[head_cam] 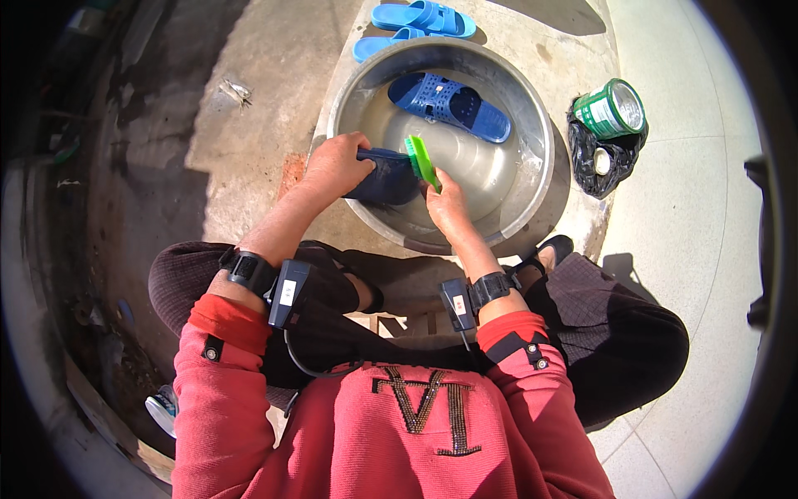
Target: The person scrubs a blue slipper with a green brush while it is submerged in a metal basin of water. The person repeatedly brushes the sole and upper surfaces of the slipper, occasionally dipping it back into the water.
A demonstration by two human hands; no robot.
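My left hand (pixel 337 166) grips a dark blue slipper (pixel 389 178) over the left side of a round metal basin (pixel 543 156). In my right hand (pixel 447 201) is a bright green scrub brush (pixel 423 161), its bristles turned left against or very close to the slipper's right end; actual contact is hard to tell. Another blue slipper (pixel 489 120), with a perforated strap, lies in the far part of the basin, where there is some water. My left fingers and the slipper's edge hide part of each other.
Beyond the basin sits a pair of light blue slippers (pixel 458 24). To the right, a green tin (pixel 601 115) rests on a black plastic bag (pixel 589 171) beside a small white round item (pixel 601 161). Tiled floor (pixel 679 187) runs along the right; my knees flank the basin's near side.
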